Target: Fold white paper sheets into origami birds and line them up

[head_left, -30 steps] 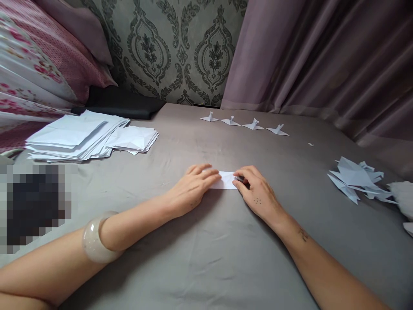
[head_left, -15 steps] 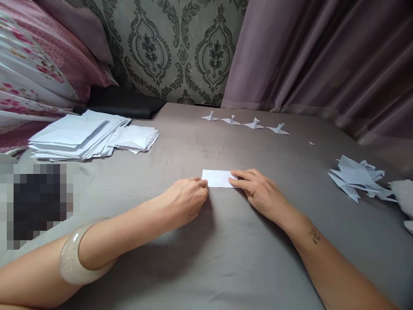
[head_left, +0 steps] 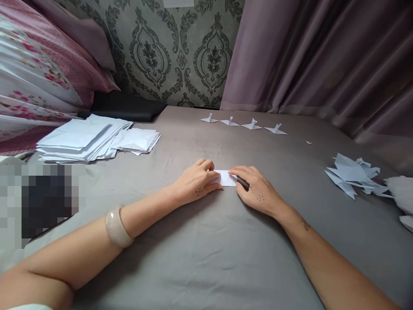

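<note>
A small folded sheet of white paper [head_left: 228,178] lies flat on the grey cloth between my two hands. My left hand [head_left: 200,180] covers its left end, thumb and curled fingers closed on it. At the right end, my right hand [head_left: 258,188] grips the paper with its fingertips on the far edge and the thumb at the near edge. A dark patch shows between that thumb and forefinger; whether it is shadow or an object I cannot tell. Both ends of the paper are partly hidden by the fingers.
Stacks of large white paper [head_left: 74,135] and smaller paper [head_left: 137,140] lie at the left. Several folded paper birds [head_left: 251,125] stand in a row at the back. A heap of folded paper [head_left: 356,172] is at the right, and a black cloth [head_left: 129,107] at back left.
My left hand has moved right, further over the paper, covering its left part. The right thumb now shows at the near edge. The view has shifted slightly.
</note>
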The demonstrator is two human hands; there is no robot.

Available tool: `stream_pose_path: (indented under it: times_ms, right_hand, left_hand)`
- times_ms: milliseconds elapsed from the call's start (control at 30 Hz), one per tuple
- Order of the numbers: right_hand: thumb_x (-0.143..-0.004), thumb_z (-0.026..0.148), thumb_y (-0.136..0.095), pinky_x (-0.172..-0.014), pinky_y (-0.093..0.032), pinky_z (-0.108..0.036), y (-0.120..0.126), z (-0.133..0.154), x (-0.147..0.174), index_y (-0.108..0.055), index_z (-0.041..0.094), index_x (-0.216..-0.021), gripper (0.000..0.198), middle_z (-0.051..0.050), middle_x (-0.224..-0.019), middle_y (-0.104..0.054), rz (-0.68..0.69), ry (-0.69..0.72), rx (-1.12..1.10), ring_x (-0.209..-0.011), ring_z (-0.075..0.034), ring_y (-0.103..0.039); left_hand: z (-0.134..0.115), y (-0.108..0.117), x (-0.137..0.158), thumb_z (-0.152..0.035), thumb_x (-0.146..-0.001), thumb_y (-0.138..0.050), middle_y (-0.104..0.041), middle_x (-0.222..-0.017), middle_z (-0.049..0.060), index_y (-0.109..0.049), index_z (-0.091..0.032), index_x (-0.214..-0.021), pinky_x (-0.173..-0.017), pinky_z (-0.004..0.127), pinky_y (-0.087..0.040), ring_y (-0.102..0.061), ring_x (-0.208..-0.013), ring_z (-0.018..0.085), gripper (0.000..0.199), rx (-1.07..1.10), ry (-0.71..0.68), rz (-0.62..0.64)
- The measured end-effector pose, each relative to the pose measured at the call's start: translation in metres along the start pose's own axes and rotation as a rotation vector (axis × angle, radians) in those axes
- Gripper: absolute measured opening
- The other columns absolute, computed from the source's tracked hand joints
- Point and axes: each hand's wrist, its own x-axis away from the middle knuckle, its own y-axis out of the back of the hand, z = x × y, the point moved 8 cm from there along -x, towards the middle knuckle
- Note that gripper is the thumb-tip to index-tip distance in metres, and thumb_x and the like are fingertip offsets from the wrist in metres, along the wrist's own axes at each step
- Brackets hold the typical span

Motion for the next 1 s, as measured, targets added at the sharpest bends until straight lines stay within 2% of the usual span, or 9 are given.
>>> stream_pose_path:
  times_ms: [100, 200, 333, 433, 533, 700, 767, 900, 1000]
  right_hand:
    - [-0.08, 0.012, -0.047, -0.084, -0.051, -0.036, 0.001, 0.0, -0.001, -0.06, 0.025, -0.115, 0.04, -0.004, -0.116, -0.064, -0.058, -0.021, -0.065, -0.101, -0.021, -0.058]
    - [-0.081, 0.013, -0.046, -0.077, -0.053, -0.034, 0.015, 0.0, 0.0, -0.056, 0.023, -0.119, 0.041, -0.008, -0.118, -0.06, -0.254, -0.038, -0.154, -0.096, -0.02, -0.061]
    - [-0.078, 0.01, -0.047, -0.089, -0.05, -0.041, 0.033, 0.015, 0.007, -0.048, 0.024, -0.128, 0.052, -0.01, -0.125, -0.054, -0.456, 0.039, -0.08, -0.107, -0.025, -0.056]
    - [-0.076, 0.006, -0.05, -0.098, -0.043, -0.048, 0.032, 0.032, 0.009, -0.041, 0.025, -0.133, 0.061, -0.012, -0.134, -0.047, -0.418, 0.139, 0.049, -0.121, -0.029, -0.047]
    - [-0.08, 0.007, -0.051, -0.1, -0.04, -0.048, 0.021, 0.043, 0.009, -0.047, 0.024, -0.129, 0.052, -0.012, -0.138, -0.043, -0.322, 0.231, 0.177, -0.124, -0.03, -0.043]
    - [-0.085, 0.007, -0.048, -0.093, -0.043, -0.042, 0.007, 0.04, 0.009, -0.063, 0.023, -0.107, 0.031, -0.009, -0.128, -0.054, -0.203, 0.268, 0.248, -0.118, -0.027, -0.046]
    - [-0.084, 0.006, -0.048, -0.09, -0.044, -0.041, 0.002, 0.037, 0.008, -0.066, 0.023, -0.1, 0.029, -0.008, -0.122, -0.058, -0.142, 0.261, 0.23, -0.113, -0.026, -0.048]
    - [-0.088, 0.013, -0.049, -0.084, -0.047, -0.037, -0.005, 0.031, 0.008, -0.067, 0.023, -0.095, 0.022, -0.007, -0.113, -0.062, -0.027, 0.186, 0.109, -0.106, -0.023, -0.052]
    - [-0.09, 0.023, -0.053, -0.079, -0.048, -0.034, -0.007, 0.023, 0.006, -0.069, 0.024, -0.093, 0.016, -0.005, -0.111, -0.063, -0.004, 0.059, -0.005, -0.104, -0.022, -0.053]
  left_hand:
    - [-0.01, 0.003, -0.001, -0.033, -0.097, -0.036, -0.063, -0.097, 0.011, -0.066, -0.017, -0.094, -0.082, 0.035, -0.038, -0.053, -0.09, 0.022, 0.034, -0.048, -0.064, -0.005]
    - [-0.001, 0.022, 0.0, -0.028, -0.095, -0.04, -0.066, -0.087, 0.008, -0.066, -0.017, -0.089, -0.084, 0.036, -0.038, -0.056, -0.085, 0.02, 0.029, 0.112, 0.078, -0.197]
    - [0.041, 0.022, 0.011, -0.037, -0.084, -0.057, -0.067, -0.078, 0.004, -0.067, -0.016, -0.086, -0.064, 0.027, -0.042, -0.056, -0.068, 0.014, 0.023, 0.864, 0.517, -0.442]
    - [0.049, -0.006, 0.017, -0.033, -0.072, -0.07, -0.065, -0.074, 0.003, -0.067, -0.013, -0.084, -0.057, 0.023, -0.043, -0.056, -0.061, 0.011, 0.024, 1.355, 0.761, -0.388]
    - [0.044, -0.02, 0.021, -0.025, -0.068, -0.075, -0.063, -0.071, 0.003, -0.064, -0.011, -0.083, -0.06, 0.023, -0.048, -0.058, -0.061, 0.009, 0.023, 1.546, 0.844, -0.369]
    - [0.031, -0.027, 0.021, -0.02, -0.075, -0.065, -0.061, -0.074, 0.003, -0.057, -0.013, -0.085, -0.063, 0.026, -0.05, -0.058, -0.064, 0.011, 0.015, 1.44, 0.793, -0.263]
    - [0.027, -0.02, 0.02, -0.015, -0.076, -0.057, -0.059, -0.078, 0.004, -0.058, -0.014, -0.085, -0.062, 0.028, -0.05, -0.055, -0.066, 0.012, 0.009, 1.186, 0.692, -0.199]
    - [0.015, -0.002, 0.018, -0.006, -0.069, -0.052, -0.053, -0.102, 0.007, -0.065, -0.019, -0.092, -0.075, 0.031, -0.048, -0.052, -0.085, 0.016, 0.029, 0.603, 0.413, -0.15]
    - [0.011, -0.005, 0.019, -0.011, -0.073, -0.054, -0.05, -0.11, 0.008, -0.067, -0.021, -0.095, -0.079, 0.033, -0.048, -0.05, -0.096, 0.02, 0.028, 0.518, 0.363, -0.076]
